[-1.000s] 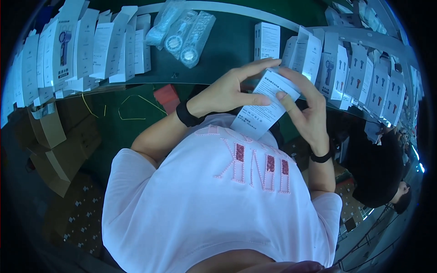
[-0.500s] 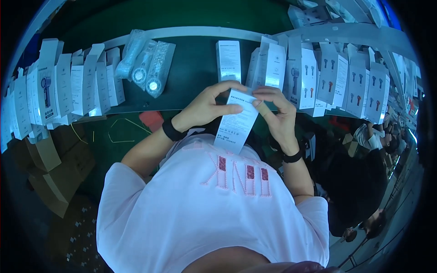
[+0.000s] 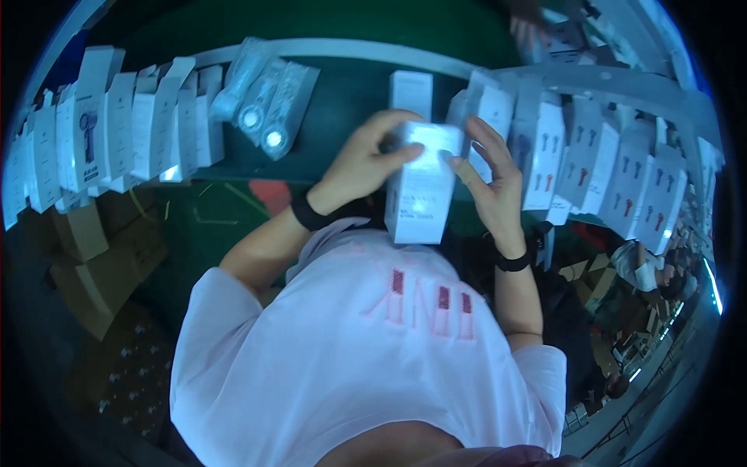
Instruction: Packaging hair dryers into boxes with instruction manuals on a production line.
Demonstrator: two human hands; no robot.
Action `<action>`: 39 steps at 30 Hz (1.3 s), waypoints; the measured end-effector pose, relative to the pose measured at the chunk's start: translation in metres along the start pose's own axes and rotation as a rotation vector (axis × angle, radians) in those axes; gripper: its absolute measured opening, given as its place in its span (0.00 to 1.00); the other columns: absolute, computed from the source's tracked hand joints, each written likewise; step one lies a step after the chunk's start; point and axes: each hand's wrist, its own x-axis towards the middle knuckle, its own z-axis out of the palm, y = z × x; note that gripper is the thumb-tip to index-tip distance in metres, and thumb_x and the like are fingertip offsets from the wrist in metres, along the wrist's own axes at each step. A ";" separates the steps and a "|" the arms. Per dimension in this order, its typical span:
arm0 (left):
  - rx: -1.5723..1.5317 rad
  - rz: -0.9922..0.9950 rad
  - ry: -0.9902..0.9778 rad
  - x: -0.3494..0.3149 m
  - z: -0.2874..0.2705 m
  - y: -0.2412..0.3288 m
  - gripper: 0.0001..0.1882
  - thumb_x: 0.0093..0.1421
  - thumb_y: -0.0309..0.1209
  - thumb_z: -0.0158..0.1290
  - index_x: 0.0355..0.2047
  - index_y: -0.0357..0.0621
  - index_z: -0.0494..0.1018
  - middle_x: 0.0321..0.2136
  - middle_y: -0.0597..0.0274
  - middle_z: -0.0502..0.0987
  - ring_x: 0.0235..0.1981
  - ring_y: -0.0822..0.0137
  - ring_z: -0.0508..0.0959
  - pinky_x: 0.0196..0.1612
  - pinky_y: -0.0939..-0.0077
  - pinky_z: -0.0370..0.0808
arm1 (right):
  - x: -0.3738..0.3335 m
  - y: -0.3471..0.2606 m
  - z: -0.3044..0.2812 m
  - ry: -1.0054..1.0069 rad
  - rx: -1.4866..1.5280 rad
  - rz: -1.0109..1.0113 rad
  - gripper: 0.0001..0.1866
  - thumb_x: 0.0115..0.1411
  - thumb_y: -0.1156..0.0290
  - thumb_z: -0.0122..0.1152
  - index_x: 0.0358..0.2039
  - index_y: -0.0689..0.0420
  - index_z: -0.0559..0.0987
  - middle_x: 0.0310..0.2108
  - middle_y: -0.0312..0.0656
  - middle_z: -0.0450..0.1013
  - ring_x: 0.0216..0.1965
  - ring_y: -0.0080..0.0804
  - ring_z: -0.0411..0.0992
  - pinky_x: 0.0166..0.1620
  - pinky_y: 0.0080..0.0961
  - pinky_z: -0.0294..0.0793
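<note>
A white carton (image 3: pixel 424 206) with small print stands upright in front of my chest, its lit top end between my hands. My left hand (image 3: pixel 369 159) grips its upper left side, with the thumb on the front face and the fingers around the back edge. At the upper right edge is my right hand (image 3: pixel 494 175), its fingers spread and its thumb tip touching or nearly touching the carton. Just beyond the carton, another white carton (image 3: pixel 411 92) stands on the dark green table (image 3: pixel 342 101).
Rows of open-flapped white cartons stand at the left (image 3: pixel 117 124) and right (image 3: pixel 583 159). Several bubble-wrapped items with round ends (image 3: pixel 272 109) lie left of centre. Brown cardboard boxes (image 3: pixel 113 265) are at lower left. Another person's blurred hand (image 3: pixel 529 29) shows at the far right.
The carton has tipped more upright, with its top end now bright. My right fingers have come off its top edge and spread at the right. Another person's hand has appeared at the far right.
</note>
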 end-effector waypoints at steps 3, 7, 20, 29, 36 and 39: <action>0.018 -0.146 0.137 0.034 -0.012 -0.001 0.19 0.61 0.33 0.53 0.52 0.45 0.68 0.44 0.57 0.72 0.45 0.68 0.73 0.47 0.74 0.71 | 0.031 0.005 -0.007 0.216 0.181 0.156 0.30 0.56 0.71 0.65 0.59 0.57 0.67 0.57 0.49 0.65 0.54 0.38 0.69 0.55 0.33 0.70; 0.379 -0.052 0.066 0.076 0.001 -0.048 0.23 0.62 0.41 0.50 0.55 0.48 0.65 0.47 0.44 0.70 0.43 0.49 0.75 0.46 0.62 0.73 | 0.091 -0.013 0.005 0.218 -0.019 -0.011 0.35 0.55 0.68 0.65 0.61 0.61 0.62 0.59 0.52 0.61 0.55 0.41 0.67 0.53 0.33 0.71; 0.530 0.134 0.040 0.102 -0.001 -0.066 0.17 0.58 0.29 0.49 0.49 0.48 0.71 0.45 0.51 0.73 0.48 0.46 0.66 0.51 0.55 0.64 | 0.289 0.100 0.007 0.451 -0.614 0.256 0.57 0.45 0.44 0.66 0.61 0.74 0.53 0.64 0.69 0.44 0.66 0.61 0.43 0.65 0.41 0.50; 0.324 0.212 0.272 0.068 -0.032 -0.063 0.24 0.60 0.39 0.53 0.54 0.40 0.68 0.51 0.46 0.69 0.55 0.49 0.64 0.57 0.58 0.62 | 0.305 0.164 -0.091 0.566 -0.636 0.875 0.48 0.48 0.57 0.62 0.64 0.67 0.51 0.64 0.56 0.55 0.61 0.50 0.60 0.62 0.36 0.59; 0.251 0.050 0.303 0.020 -0.086 -0.052 0.19 0.58 0.34 0.56 0.49 0.43 0.72 0.50 0.48 0.71 0.52 0.50 0.69 0.56 0.62 0.65 | 0.308 0.240 -0.113 0.603 -1.046 0.444 0.20 0.48 0.59 0.60 0.41 0.54 0.81 0.45 0.50 0.75 0.49 0.47 0.72 0.55 0.36 0.69; 0.180 -0.020 0.289 0.017 -0.090 -0.050 0.28 0.56 0.33 0.58 0.57 0.42 0.65 0.52 0.46 0.70 0.55 0.52 0.69 0.57 0.63 0.64 | 0.310 0.201 -0.074 0.712 -0.929 0.288 0.19 0.48 0.59 0.59 0.37 0.56 0.81 0.42 0.51 0.76 0.43 0.51 0.74 0.48 0.40 0.72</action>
